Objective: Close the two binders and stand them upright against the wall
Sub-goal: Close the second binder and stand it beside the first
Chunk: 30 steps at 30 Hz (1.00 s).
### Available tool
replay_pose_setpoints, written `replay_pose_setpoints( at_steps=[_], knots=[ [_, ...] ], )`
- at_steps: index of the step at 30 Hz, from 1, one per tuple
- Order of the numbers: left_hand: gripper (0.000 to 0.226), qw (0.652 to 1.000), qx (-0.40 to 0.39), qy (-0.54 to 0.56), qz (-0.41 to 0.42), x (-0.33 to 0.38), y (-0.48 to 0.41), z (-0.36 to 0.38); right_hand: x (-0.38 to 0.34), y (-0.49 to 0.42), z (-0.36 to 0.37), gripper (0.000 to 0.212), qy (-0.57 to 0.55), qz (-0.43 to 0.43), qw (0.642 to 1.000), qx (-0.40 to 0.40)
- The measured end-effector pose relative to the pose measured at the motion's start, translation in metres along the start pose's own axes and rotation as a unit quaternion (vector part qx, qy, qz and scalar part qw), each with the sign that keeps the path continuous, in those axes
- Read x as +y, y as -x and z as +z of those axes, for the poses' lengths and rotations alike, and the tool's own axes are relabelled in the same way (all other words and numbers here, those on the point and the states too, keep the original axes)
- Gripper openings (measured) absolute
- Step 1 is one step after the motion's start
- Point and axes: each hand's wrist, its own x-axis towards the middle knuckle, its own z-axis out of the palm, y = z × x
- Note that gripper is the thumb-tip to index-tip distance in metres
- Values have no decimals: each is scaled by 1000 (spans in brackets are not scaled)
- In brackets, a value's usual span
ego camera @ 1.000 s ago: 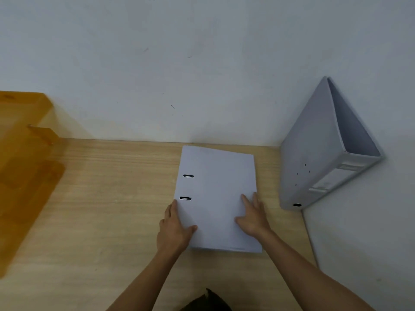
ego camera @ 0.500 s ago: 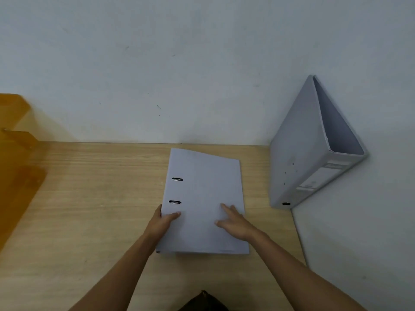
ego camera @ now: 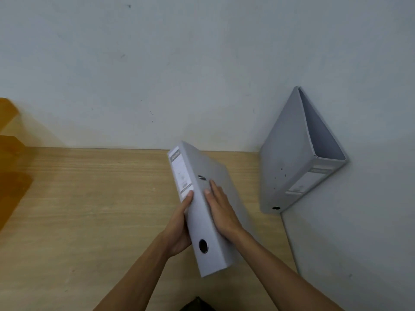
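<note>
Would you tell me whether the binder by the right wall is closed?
Closed, though not flat: the standing binder has its covers meeting at the top edge and splayed apart at the spine, and it leans against the right wall.

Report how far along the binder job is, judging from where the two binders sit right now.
Done: one binder already stands in the corner against the right-hand wall, though its covers gape at the top. In hand: the second binder is closed and tilted up off the table, left hand on its spine side, right hand flat on its cover. Left: stand it upright against the wall.
</note>
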Motion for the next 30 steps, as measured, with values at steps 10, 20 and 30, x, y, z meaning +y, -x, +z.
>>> replay_pose_setpoints(
  at_steps=[10,20,30],
  knots=[
    [41,976,-81,-182,83,26,24,47,-31,30,-43,73,-182,-148,971,51],
    [82,874,-43,-410,256,3,-6,61,-2,54,-76,75,-101,-200,969,103],
    [93,832,-114,-484,246,-39,-26,86,68,90,-107,64,-99,-113,974,167]
  ],
)
